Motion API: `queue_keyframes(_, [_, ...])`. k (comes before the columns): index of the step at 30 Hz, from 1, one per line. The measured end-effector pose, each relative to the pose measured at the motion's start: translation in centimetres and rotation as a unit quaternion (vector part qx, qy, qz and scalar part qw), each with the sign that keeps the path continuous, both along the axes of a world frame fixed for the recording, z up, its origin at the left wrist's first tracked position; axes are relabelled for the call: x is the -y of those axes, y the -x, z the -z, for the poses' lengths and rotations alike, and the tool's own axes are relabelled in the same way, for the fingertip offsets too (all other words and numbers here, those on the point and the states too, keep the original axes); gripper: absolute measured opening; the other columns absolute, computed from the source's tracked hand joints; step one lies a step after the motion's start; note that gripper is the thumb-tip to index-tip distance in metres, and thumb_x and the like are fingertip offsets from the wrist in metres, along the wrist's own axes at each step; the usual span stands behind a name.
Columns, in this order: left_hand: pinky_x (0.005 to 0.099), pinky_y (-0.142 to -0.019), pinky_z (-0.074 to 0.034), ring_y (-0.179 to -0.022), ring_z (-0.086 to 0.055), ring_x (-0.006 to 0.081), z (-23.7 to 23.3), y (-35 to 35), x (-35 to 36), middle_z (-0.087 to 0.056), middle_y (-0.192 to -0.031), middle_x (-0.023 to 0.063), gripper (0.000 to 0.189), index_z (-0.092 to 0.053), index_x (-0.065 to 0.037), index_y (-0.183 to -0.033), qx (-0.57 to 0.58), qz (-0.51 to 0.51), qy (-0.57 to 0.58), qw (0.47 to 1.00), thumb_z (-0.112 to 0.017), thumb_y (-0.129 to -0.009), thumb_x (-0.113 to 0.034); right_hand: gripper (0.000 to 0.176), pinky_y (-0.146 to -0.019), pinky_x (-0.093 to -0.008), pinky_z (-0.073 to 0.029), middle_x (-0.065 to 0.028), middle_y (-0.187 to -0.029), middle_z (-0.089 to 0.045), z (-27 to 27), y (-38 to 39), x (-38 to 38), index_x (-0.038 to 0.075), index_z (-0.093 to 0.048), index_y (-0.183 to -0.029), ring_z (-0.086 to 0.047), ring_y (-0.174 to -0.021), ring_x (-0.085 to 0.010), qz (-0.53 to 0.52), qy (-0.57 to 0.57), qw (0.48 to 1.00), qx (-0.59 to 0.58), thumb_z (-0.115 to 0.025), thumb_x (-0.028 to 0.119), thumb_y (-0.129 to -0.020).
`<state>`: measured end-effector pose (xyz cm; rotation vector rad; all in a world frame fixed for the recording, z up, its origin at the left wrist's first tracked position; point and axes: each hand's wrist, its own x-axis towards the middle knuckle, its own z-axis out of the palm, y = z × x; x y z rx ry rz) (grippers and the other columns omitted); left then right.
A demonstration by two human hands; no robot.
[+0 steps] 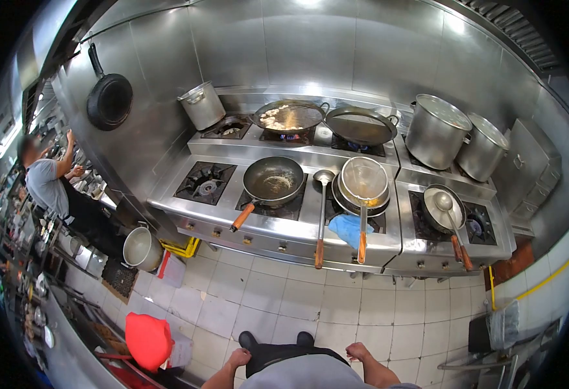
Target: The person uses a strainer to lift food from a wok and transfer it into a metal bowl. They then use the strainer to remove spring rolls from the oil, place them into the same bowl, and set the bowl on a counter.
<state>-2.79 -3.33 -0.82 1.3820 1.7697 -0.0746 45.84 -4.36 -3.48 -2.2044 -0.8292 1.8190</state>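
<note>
My left hand [237, 357] hangs low beside my thigh, its fingers curled in, and nothing shows in it. Lower right, my right hand [357, 352] is held out from my hip, loosely closed with no object visible. Both are well back from the stove [278, 235] and touch nothing on it. On the front burners are a wooden-handled frying pan [275, 179], a ladle [320, 220], a strainer [363, 179] over a pan, and a pan [445, 209] with a ladle inside. A blue cloth [352, 229] lies by the strainer's handle.
Behind, pale pieces cook in one wide pan [289, 117] beside another wide pan [361, 126]; flames show under both. Large pots [437, 133] stand at back right. Left are a co-worker [47, 181], a floor pot [143, 249] and a red item [148, 340]. A bin [492, 330] stands right.
</note>
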Motion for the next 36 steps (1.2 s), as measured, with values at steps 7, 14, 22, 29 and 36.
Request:
queue_keyframes(7, [0.0376, -0.080, -0.044, -0.091, -0.056, 0.0327, -0.4, -1.1, -1.0, -0.060, -0.092, 0.0181, 0.032, -0.063, -0.007, -0.089, -0.014, 0.003, 0.006, 1.000, -0.050, -0.072, -0.030, 0.019, -0.046, -0.0282, -0.050, -0.0104, -0.069, -0.059, -0.6, -0.8, 0.2, -0.003, -0.059, -0.079, -0.059, -0.060, -0.0170, 0.018, -0.008, 1.000, 0.002, -0.053, 0.013, -0.073])
queue_keyframes(14, [0.0370, -0.082, -0.044, -0.092, -0.055, 0.0325, -2.1, -2.2, -1.5, -0.060, -0.094, 0.0177, 0.032, -0.062, -0.008, -0.091, -0.010, 0.006, 0.022, 1.000, -0.050, -0.072, -0.030, 0.017, -0.045, -0.0280, -0.050, -0.0096, -0.068, -0.059, -1.4, -1.0, 0.1, -0.003, -0.059, -0.077, -0.059, -0.060, -0.0166, 0.033, -0.009, 0.999, -0.002, -0.053, 0.013, -0.074])
queue_keyframes(22, [0.0364, -0.083, -0.043, -0.094, -0.055, 0.0324, -0.6, -1.3, -1.2, -0.060, -0.095, 0.0175, 0.031, -0.063, -0.008, -0.091, -0.009, -0.026, 0.026, 0.999, -0.050, -0.072, -0.029, 0.015, -0.049, -0.0291, -0.051, -0.0071, -0.071, -0.059, -1.5, -1.0, -0.7, 0.000, -0.059, -0.082, -0.058, -0.062, -0.0152, -0.002, 0.011, 1.000, -0.008, -0.054, 0.012, -0.075])
queue_keyframes(29, [0.0368, -0.082, -0.044, -0.093, -0.056, 0.0322, -2.1, -0.8, 0.5, -0.059, -0.095, 0.0178, 0.031, -0.063, -0.007, -0.090, -0.023, -0.028, 0.017, 0.999, -0.047, -0.074, -0.028, 0.011, -0.055, -0.0312, -0.050, -0.0073, -0.070, -0.057, -0.7, -1.6, -5.4, 0.002, -0.058, -0.081, -0.056, -0.061, -0.0168, 0.225, 0.000, 0.961, -0.158, -0.053, 0.012, -0.079])
queue_keyframes(36, [0.0379, -0.083, -0.043, -0.093, -0.055, 0.0342, -1.1, 0.6, 1.0, -0.059, -0.094, 0.0188, 0.033, -0.063, -0.007, -0.090, 0.012, -0.083, 0.020, 0.996, -0.046, -0.073, -0.030, 0.036, -0.066, -0.0345, -0.046, -0.0081, -0.078, -0.058, -9.5, -2.9, -16.4, 0.004, -0.051, -0.094, -0.056, -0.071, -0.0190, 0.373, -0.193, 0.809, -0.412, -0.049, 0.038, -0.083])
